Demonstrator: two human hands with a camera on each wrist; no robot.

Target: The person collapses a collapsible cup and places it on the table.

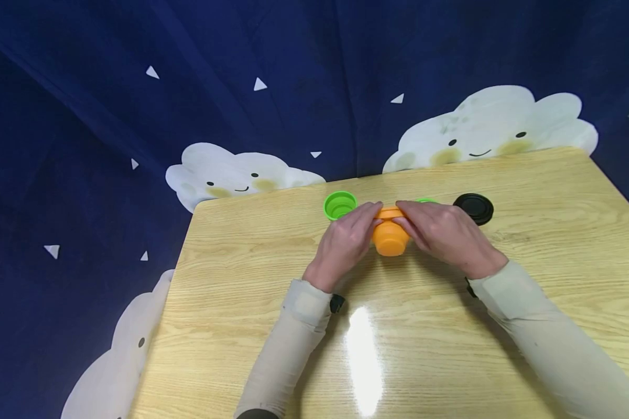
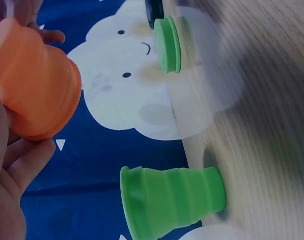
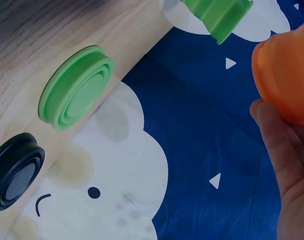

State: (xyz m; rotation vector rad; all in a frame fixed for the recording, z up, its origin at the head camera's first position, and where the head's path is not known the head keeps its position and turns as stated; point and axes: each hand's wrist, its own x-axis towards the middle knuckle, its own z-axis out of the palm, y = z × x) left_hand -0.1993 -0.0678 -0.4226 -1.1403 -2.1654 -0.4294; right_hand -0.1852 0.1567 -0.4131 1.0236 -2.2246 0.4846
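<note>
I see the orange collapsible cup (image 1: 390, 244) held in the air over the wooden table (image 1: 230, 279), rim facing away from the person, base facing toward the person. The fingers of the left hand (image 1: 342, 237) and right hand (image 1: 444, 233) grip its rim from opposite sides. Status: I judge the orange cup's extension complete or nearly so. The green collapsible cup (image 1: 340, 205) stands upright at full height. Remaining flat, if extension is the operation: the green collapsed cup (image 3: 79, 95) and the black collapsed cup (image 1: 473, 209), both untouched.
</note>
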